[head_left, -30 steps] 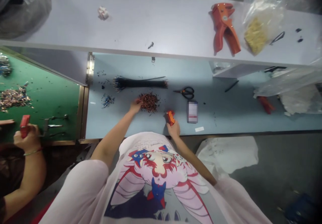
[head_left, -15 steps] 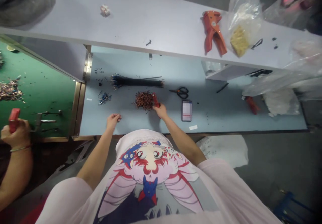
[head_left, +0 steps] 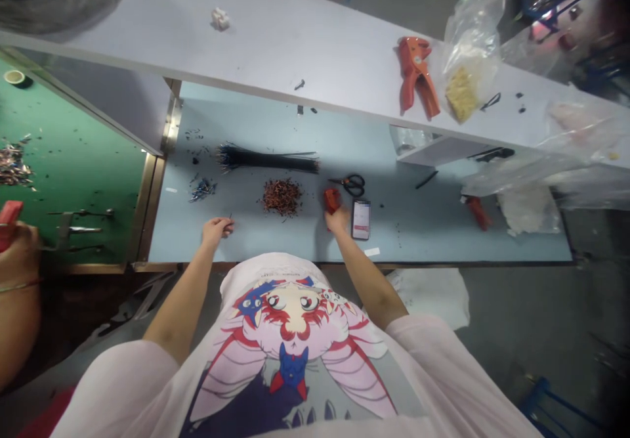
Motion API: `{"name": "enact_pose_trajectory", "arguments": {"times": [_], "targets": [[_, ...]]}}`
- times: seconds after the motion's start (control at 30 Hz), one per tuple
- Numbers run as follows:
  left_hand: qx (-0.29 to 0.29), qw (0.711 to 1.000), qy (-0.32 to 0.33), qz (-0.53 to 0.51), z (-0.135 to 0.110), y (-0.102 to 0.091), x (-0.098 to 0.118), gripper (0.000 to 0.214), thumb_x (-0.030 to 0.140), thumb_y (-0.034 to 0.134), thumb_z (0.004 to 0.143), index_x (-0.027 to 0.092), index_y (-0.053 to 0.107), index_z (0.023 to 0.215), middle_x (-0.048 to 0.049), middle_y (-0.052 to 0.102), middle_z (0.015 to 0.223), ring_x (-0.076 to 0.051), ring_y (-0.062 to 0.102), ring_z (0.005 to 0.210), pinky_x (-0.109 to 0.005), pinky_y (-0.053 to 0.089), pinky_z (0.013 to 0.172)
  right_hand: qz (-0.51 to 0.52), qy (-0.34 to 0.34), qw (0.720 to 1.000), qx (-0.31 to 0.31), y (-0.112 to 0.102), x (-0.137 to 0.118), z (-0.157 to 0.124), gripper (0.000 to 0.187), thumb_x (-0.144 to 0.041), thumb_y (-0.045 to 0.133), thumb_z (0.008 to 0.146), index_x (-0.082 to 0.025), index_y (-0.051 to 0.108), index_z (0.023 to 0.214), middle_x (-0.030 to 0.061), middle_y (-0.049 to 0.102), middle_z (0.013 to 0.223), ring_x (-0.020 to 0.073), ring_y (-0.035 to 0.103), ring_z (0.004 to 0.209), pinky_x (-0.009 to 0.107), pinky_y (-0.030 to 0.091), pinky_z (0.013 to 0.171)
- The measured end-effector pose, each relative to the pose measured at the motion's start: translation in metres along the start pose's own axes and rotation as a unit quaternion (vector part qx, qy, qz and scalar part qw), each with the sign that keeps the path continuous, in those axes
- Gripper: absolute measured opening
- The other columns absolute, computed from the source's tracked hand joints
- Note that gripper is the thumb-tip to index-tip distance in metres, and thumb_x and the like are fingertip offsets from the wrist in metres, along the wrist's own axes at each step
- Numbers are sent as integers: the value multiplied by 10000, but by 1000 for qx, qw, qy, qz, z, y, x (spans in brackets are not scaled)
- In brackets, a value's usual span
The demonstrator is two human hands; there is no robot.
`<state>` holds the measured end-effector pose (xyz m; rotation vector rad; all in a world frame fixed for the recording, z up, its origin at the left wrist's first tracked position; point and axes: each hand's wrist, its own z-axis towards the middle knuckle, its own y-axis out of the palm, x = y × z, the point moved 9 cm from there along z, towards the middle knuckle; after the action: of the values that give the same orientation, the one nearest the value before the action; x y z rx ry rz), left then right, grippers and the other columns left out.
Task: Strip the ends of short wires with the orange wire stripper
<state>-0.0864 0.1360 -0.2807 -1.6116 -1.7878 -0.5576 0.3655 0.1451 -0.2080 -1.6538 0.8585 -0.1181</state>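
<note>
Two bare hands over the near edge of a pale blue workbench. In the left hand, fingertips pinched narrow around a thin dark wire, its short end poking just past them. In the right hand, fingers curled closed around an orange hand tool, the tool's head jutting out beyond the fingertips toward the far side of the bench. Between the two hands and a little farther out, a loose heap of short red-brown wire pieces, touching neither hand. Beyond the heap, a long bundle of black wires, lying flat. Just beside the right hand, black-handled scissors and a phone. Left of the heap, a small scatter of blue-tipped wire bits. At far left, a co-worker's hand around a red tool, beside a green mat.
</note>
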Motion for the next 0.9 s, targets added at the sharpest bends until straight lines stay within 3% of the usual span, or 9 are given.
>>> {"name": "enact_pose_trajectory", "arguments": {"times": [0.07,0.23,0.37,0.47,0.63,0.8,0.9], "targets": [[1,1000,-5,-2,0,0,-1,260,314,650,589,102,655,739,-34,633,571,-95,558,494,-173,394,448,-15,-16,1000,16,3,-13,-1,477,-171,501,791,-10,409,1230,302,449,1276,368,417,1241,553,329,992],[-3,1000,-19,-7,2,0,-2,263,315,657,579,101,657,733,-44,639,582,-92,546,480,-166,375,420,-35,-134,990,-34,31,-63,0,415,-99,450,815,-100,481,1229,171,500,1298,245,409,1267,390,329,1059],[-5,999,-31,-13,3,-1,-3,270,314,661,565,100,649,728,-76,681,706,-95,566,511,-169,383,417,-48,-143,988,-28,49,-85,5,514,-105,483,790,9,401,1285,282,407,1350,329,330,1309,497,265,1068],[-2,999,-40,-14,3,-1,-4,274,315,659,562,97,643,727,-94,692,760,-99,577,522,-170,381,412,-49,-160,985,-39,63,-96,1,530,-150,524,785,20,414,1275,302,375,1372,357,320,1312,520,235,1072],[0,998,-55,-13,2,-1,-3,284,315,659,561,93,638,736,-113,700,790,-102,579,510,-171,367,394,-28,-238,965,-102,79,-109,-6,459,-186,535,783,-120,499,1236,139,524,1311,224,441,1240,354,312,1072],[-2,998,-63,-19,3,-1,-3,295,316,663,561,92,624,748,-126,700,825,-103,585,511,-167,359,384,-18,-211,975,-75,70,-101,13,431,-125,435,801,-100,490,1227,174,513,1291,260,425,1248,443,308,1058],[0,998,-63,-22,4,0,-3,282,306,655,567,93,611,747,-131,700,826,-101,582,503,-165,353,379,-13,-235,967,-95,71,-104,3,428,-127,482,770,-123,526,1196,148,547,1261,256,455,1211,424,329,1045]]}}
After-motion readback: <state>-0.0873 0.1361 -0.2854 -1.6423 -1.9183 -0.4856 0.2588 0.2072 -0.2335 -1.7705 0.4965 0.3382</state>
